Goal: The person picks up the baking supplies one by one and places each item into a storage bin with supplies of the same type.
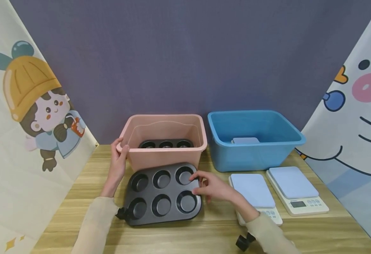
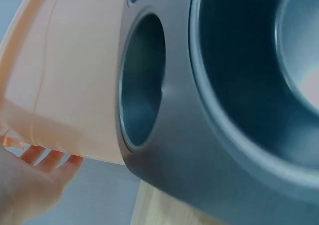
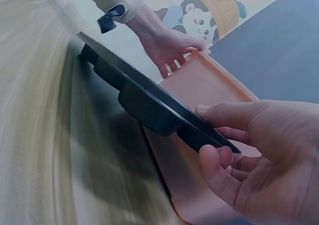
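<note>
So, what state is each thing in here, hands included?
Left hand: gripping the rim of the pink bin
Right hand: pinching the edge of the front muffin tin
Front muffin tin: tilted, cups empty
Pink bin: upright, another muffin tin inside
Blue bin: upright, pale flat thing inside
Right scale: lying flat, display dark
Left scale: lying flat, display hidden

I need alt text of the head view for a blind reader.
A person's right hand holds a dark metal six-cup muffin tin before a pink plastic tub that the left hand grips. Another dark muffin tin shows inside; at right, two white digital scales lie before a blue plastic tub.
</note>
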`<state>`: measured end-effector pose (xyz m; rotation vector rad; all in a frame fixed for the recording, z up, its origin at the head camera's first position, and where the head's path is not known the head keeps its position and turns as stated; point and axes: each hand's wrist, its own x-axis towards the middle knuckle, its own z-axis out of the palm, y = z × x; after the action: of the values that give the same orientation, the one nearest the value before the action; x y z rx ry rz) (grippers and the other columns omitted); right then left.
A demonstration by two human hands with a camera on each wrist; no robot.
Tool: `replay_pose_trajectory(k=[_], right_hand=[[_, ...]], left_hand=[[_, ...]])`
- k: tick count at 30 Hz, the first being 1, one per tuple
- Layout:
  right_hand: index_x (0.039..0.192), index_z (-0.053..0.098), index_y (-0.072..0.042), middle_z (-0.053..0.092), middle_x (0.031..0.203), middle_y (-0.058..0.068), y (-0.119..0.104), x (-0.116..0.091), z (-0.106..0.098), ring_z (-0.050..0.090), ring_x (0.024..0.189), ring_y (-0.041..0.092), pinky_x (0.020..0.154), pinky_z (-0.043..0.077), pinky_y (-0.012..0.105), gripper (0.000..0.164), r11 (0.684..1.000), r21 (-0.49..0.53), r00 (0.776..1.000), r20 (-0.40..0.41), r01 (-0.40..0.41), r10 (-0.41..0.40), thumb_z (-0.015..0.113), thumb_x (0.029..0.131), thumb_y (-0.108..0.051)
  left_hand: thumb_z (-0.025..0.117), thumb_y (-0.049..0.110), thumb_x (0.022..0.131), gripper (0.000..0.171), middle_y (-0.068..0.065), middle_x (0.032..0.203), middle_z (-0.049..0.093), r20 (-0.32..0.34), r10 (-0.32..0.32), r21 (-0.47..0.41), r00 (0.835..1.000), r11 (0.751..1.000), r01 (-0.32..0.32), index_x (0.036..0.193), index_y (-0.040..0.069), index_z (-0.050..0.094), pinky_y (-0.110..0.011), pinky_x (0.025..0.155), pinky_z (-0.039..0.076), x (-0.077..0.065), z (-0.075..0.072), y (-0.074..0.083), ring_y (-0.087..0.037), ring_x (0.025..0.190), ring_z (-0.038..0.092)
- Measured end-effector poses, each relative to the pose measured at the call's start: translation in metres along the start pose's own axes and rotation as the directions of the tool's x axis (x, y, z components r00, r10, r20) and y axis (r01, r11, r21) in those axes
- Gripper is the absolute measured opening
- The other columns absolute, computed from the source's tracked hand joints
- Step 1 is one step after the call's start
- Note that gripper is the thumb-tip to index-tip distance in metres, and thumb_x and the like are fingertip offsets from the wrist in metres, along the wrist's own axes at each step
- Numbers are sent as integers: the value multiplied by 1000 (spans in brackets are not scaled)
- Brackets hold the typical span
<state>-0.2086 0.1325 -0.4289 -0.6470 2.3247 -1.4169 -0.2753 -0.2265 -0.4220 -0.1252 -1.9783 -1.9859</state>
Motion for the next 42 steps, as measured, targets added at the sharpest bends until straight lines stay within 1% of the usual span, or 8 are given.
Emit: replay_pose_trajectory(k=[6, 10, 14, 17, 20, 27, 34, 42], right_hand=[[122, 63, -18, 52, 89, 9, -10, -9, -10, 51, 56, 16, 49, 52, 53, 33, 998, -62, 999, -29, 29, -31, 74, 90, -21], [123, 64, -21, 54, 102, 9, -16, -14, -15, 53, 65, 17, 48, 53, 48, 30, 990, -101, 993, -61, 99, -105, 69, 94, -19], [125, 62, -18, 55, 116, 4, -19, -16, -16, 54, 79, 17, 63, 54, 35, 30, 973, -128, 971, -117, 192, -208, 65, 95, -14], [126, 62, -15, 58, 120, 1, -20, -16, -14, 55, 90, 17, 78, 50, 30, 30, 958, -145, 948, -170, 246, -269, 64, 96, -12], [125, 62, -13, 59, 121, 0, -22, -16, -13, 57, 99, 14, 83, 50, 29, 29, 950, -140, 928, -213, 280, -305, 62, 96, -9], [111, 61, -17, 59, 107, 0, -29, -19, -11, 49, 76, 13, 68, 46, 26, 21, 940, -133, 916, -218, 315, -338, 59, 95, -4], [119, 55, -22, 58, 114, -1, -42, -21, -11, 40, 67, 13, 62, 40, 26, 31, 957, -133, 939, -203, 256, -279, 61, 93, -5], [123, 57, -23, 58, 103, 0, -55, -20, -13, 33, 60, 12, 58, 36, 26, 27, 957, -153, 946, -179, 246, -272, 63, 98, -17]], left_hand=[[41, 19, 107, 50, -16, 153, 28, -3, 6, -11, 1000, 1000, -6, 151, 10, 21, -11, 94, 37, 0, 1, -1, -26, 132, 36], [42, 21, 107, 49, -16, 152, 29, -10, 12, -6, 1000, 1000, -12, 150, 9, 22, -11, 93, 37, 0, 1, -2, -27, 131, 36], [43, 21, 107, 47, -16, 150, 30, -14, 17, -8, 1000, 1000, -17, 148, 9, 23, -12, 92, 39, 0, 1, -3, -24, 128, 39], [42, 21, 107, 47, -18, 149, 32, -16, 23, -15, 1000, 1000, -23, 148, 8, 24, -13, 91, 40, 0, 2, -4, -18, 123, 42], [42, 20, 107, 47, -19, 148, 32, -17, 29, -15, 999, 999, -30, 148, 7, 24, -13, 91, 40, 0, 2, -4, -11, 120, 43], [43, 22, 107, 45, -19, 150, 30, -20, 30, -7, 999, 1000, -30, 147, 10, 26, -12, 90, 40, 1, 2, -3, -11, 120, 43], [42, 16, 107, 47, -18, 151, 29, -22, 48, -22, 999, 999, -48, 148, 6, 24, -12, 92, 39, 0, 2, -2, -20, 128, 40], [43, 15, 106, 47, -18, 151, 29, -26, 66, -16, 997, 998, -67, 148, 6, 25, -11, 91, 40, -2, 2, 1, -10, 122, 42]])
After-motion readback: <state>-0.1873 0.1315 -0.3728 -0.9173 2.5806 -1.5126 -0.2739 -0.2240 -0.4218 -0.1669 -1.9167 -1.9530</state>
